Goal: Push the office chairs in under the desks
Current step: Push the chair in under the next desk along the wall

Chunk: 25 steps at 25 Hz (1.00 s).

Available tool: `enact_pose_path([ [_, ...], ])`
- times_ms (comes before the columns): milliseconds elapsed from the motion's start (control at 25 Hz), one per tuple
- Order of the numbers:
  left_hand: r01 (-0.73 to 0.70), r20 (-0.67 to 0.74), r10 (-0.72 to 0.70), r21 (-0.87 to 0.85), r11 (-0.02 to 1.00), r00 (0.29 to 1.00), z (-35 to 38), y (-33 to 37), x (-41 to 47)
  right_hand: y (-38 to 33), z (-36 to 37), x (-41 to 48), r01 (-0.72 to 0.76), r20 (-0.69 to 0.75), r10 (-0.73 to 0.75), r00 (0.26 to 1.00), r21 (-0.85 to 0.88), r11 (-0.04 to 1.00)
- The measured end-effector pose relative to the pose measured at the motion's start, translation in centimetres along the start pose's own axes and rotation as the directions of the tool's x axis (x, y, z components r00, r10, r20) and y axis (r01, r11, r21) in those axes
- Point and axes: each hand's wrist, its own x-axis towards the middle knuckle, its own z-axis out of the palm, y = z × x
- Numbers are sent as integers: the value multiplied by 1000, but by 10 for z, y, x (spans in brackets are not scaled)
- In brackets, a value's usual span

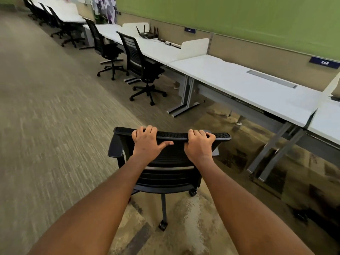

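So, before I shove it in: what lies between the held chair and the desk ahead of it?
Only bare carpet lies between the chair and the desk, as the head view shows.

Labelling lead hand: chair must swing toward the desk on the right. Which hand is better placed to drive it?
Left, probably. Left hand and right hand both grip the chair by its top rail, but the desk lies ahead-right, so the left is on the outer side to push the turn.
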Motion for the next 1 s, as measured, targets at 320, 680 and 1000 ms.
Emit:
enact_pose_path([
  [320, -53, -43, 51, -49, 997, 998, 60, 33, 92, 55, 39, 68, -54, -36, 54, 998, -16, 998],
  [680, -135, -22, 133, -81, 988, 991, 126, 93, 205, 151, 87, 152, -71, -28, 71, 997, 11, 997],
  [1000, -207, -61, 202, -110, 972, 978, 180, 132, 292, 217, 123, 219, -83, -30, 85, 996, 47, 995],
])
